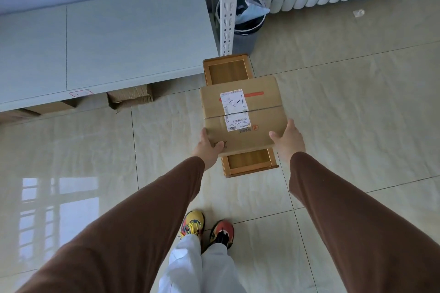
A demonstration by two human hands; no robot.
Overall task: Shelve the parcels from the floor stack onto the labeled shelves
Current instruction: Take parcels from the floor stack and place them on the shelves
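Holding a cardboard parcel (242, 112) out over a wooden drawer-like box (227, 70) on the floor, the left hand (209, 147) and right hand (289, 140) are gripping its near corners, fingers curled underneath and thumbs on top. Its white label (234, 109) is showing a handwritten "1-2" and printed "507 P804 304", so it is probably heading for a matching shelf. The shelf (102, 43) alongside is showing bare, its small red-edged tag (81, 93) unreadable, while boxes (129, 97) are already sitting beneath it.
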